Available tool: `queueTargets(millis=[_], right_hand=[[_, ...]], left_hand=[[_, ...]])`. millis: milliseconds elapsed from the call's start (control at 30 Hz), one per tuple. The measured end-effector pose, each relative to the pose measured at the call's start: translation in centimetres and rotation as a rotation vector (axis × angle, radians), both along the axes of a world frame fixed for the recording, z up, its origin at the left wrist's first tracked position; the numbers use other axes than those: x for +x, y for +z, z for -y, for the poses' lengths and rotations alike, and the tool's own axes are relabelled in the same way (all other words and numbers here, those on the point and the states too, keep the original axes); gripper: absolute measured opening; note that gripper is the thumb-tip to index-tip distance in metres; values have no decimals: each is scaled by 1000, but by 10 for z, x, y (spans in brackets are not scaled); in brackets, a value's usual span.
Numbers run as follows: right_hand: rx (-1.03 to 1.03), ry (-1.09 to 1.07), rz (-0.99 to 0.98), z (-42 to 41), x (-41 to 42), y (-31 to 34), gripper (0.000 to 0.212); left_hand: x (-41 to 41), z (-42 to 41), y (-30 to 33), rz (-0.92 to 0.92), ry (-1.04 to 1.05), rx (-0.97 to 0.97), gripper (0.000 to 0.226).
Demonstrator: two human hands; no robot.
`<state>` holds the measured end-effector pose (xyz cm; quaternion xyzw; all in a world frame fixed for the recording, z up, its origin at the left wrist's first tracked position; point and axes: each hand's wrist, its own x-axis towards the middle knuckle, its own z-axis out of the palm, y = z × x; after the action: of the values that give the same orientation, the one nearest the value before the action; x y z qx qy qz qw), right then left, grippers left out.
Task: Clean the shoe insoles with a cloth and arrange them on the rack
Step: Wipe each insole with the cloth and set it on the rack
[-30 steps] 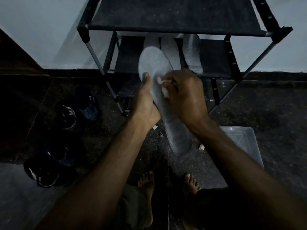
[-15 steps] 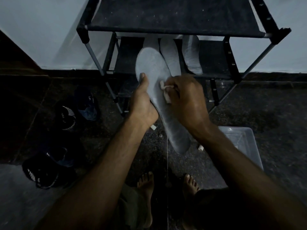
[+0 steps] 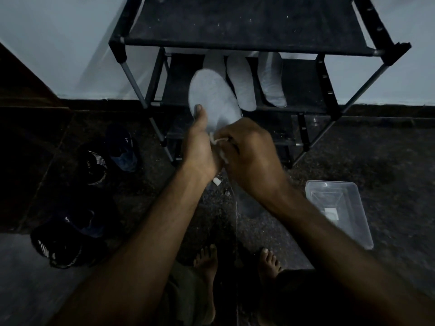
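Note:
My left hand (image 3: 200,147) grips a grey insole (image 3: 213,97) by its left edge, thumb lying on the top face. The insole's toe points up toward the black shoe rack (image 3: 247,44); its heel is hidden under my right hand and wrist. My right hand (image 3: 249,151) is closed around a small white cloth (image 3: 217,143) pressed on the middle of the insole. Three more grey insoles lean side by side on the rack's second shelf: one (image 3: 213,61) partly behind the held one, a middle one (image 3: 242,83) and a right one (image 3: 270,81).
Dark sneakers (image 3: 122,147) and several other dark shoes (image 3: 63,241) lie on the floor to the left. A clear plastic tub (image 3: 339,212) sits on the dark floor at the right. My bare feet (image 3: 207,260) show below. A pale wall stands behind the rack.
My right hand has slid the cloth down the insole toward me, covering the heel end. The left hand keeps its hold on the insole's edge.

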<state>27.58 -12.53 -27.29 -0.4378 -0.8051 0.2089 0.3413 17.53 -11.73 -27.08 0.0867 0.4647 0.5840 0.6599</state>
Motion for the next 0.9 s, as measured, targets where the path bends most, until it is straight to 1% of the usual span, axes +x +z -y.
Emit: queueTargets(millis=[33,100,167,233,267,367,433,467,500,600,667,700,800,900], right_hand=[[7,30,39,2,-4,2,14],[34,23,23,-3,-6,5,22],[54,-46,-3,-17,1,3,38],[35,-106,-3,-24,9,-3,44],[24,-109,-10,-23,11,-5,43],[-18,-20,3,-7,3,-2,27],[10,21,30,-2,-3,2,15],[37,15,23,-4,-4,3,14],[56,0,7,-8,-3,3,16],[70,-101,-34,-25,9,-1,34],[50,-149,-43,-29,18,-6,29],[43,-135,-40,-25,19,-6,26],[39,-5,-24,-10,6,-2,22],[56,19,-36,-9,-3,5,26]], left_hand=[[-1,1,-1,-11,1,-6,59],[1,2,-2,13,2,17,58],[5,1,0,56,-2,39,60],[8,1,1,56,-5,59,66],[8,0,1,56,8,63,66],[0,-1,-3,13,44,11,60],[-1,0,-5,4,32,0,60],[0,1,-5,14,17,4,61],[2,1,-3,29,2,12,61],[6,0,2,56,-32,9,62],[3,-4,-3,70,-24,51,63],[1,-5,-8,62,-10,71,62],[-4,-4,-15,16,9,39,57],[3,-2,-11,-17,-44,36,52]])
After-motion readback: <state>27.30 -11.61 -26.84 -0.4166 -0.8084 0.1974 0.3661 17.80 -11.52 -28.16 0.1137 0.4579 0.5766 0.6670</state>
